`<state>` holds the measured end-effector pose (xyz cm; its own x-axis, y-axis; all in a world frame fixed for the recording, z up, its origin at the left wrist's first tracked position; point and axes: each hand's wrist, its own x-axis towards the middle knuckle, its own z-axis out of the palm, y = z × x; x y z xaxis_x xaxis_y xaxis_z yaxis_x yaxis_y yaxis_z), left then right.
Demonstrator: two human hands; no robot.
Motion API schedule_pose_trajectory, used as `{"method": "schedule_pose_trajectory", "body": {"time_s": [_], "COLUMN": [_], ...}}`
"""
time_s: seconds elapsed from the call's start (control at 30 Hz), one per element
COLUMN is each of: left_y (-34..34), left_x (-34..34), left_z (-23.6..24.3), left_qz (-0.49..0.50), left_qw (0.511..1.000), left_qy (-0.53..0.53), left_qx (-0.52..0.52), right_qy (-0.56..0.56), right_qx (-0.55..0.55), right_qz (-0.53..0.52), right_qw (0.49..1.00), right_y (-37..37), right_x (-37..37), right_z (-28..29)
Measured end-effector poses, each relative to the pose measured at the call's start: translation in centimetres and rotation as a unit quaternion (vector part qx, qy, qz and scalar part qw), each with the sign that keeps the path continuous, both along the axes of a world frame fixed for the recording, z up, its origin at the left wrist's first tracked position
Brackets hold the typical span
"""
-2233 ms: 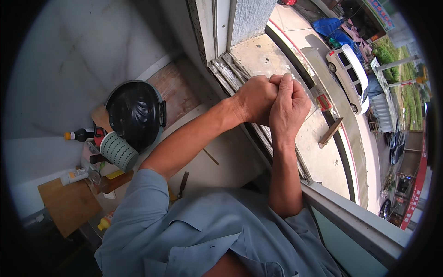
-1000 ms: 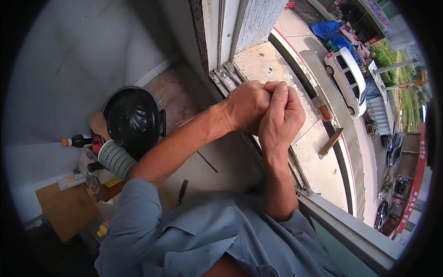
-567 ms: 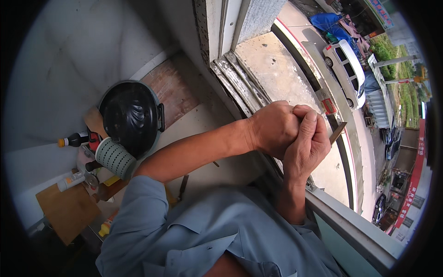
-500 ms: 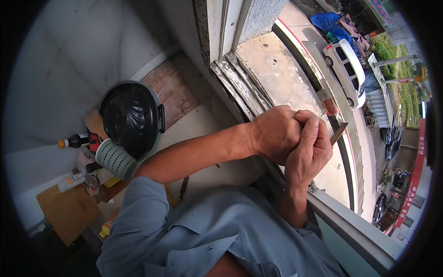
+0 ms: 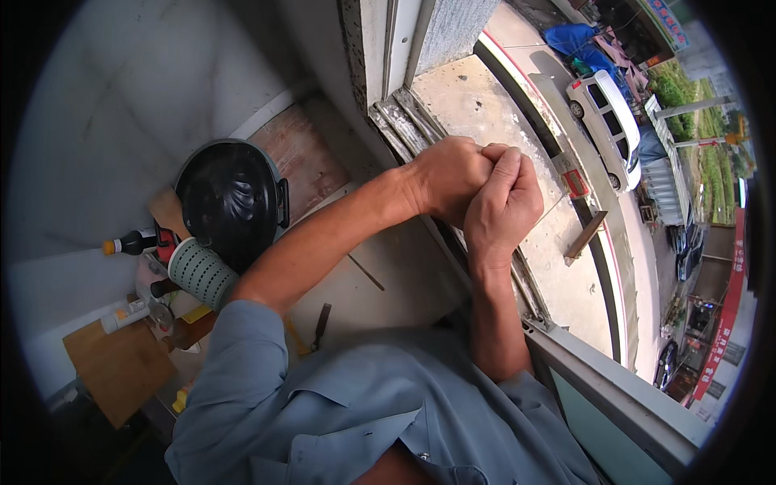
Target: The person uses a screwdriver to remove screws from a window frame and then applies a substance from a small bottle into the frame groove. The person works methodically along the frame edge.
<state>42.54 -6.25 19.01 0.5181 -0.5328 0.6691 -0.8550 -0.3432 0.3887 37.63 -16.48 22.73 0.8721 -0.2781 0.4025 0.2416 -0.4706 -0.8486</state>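
Observation:
My two hands are pressed together above the window track (image 5: 408,121), fingers curled. My left hand (image 5: 453,179), its forearm stretched across from the left, makes a fist. My right hand (image 5: 505,202) closes against it from the right, thumb on top. Whatever lies inside the fingers, if anything, is hidden. Below my left forearm a thin stick (image 5: 366,273) lies on the pale counter, partly covered by the arm. Closer to my body are a dark-handled tool (image 5: 322,325) and a yellow item (image 5: 295,335).
To the left stand a black-lidded pan (image 5: 230,202), a green-grey perforated holder (image 5: 200,273), a dark bottle (image 5: 133,242) and a wooden board (image 5: 121,372). Outside the open window, a wooden strip (image 5: 585,236) lies on the concrete ledge (image 5: 558,250); a white van (image 5: 606,129) is parked beyond.
My joined hands have moved left and slightly away from my body, uncovering more of the ledge, the wooden strip and the track. The thin stick and dark-handled tool show more.

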Motion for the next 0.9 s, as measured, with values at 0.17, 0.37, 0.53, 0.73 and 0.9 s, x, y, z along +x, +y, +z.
{"method": "schedule_pose_trajectory", "body": {"time_s": [0.17, 0.37, 0.53, 0.73, 0.9], "left_y": [-0.7, -2.3, 0.3, -2.2, 0.6], "left_x": [0.7, -2.5, 0.6, -3.1, 1.1], "left_z": [0.2, -0.3, 0.4, -0.3, -0.2], "left_qz": [0.031, 0.005, 0.02, -0.02, 0.02], "left_qw": [0.998, 0.997, 0.999, 0.999, 1.0], "left_qy": [-0.031, -0.033, -0.012, -0.028, 0.013], "left_qx": [-0.047, -0.07, -0.037, -0.02, -0.014], "right_qy": [0.033, -0.022, 0.02, 0.001, -0.004], "right_qx": [-0.026, 0.086, -0.029, 0.03, -0.054], "right_qz": [0.025, 0.045, 0.009, 0.039, -0.011], "right_qw": [0.999, 0.995, 0.999, 0.999, 0.998], "right_y": [-0.4, -1.6, 0.6, -2.2, 0.8], "right_x": [1.3, -2.7, 1.0, -3.3, 1.5], "right_z": [2.1, 0.4, 1.6, 0.8, 1.0]}}
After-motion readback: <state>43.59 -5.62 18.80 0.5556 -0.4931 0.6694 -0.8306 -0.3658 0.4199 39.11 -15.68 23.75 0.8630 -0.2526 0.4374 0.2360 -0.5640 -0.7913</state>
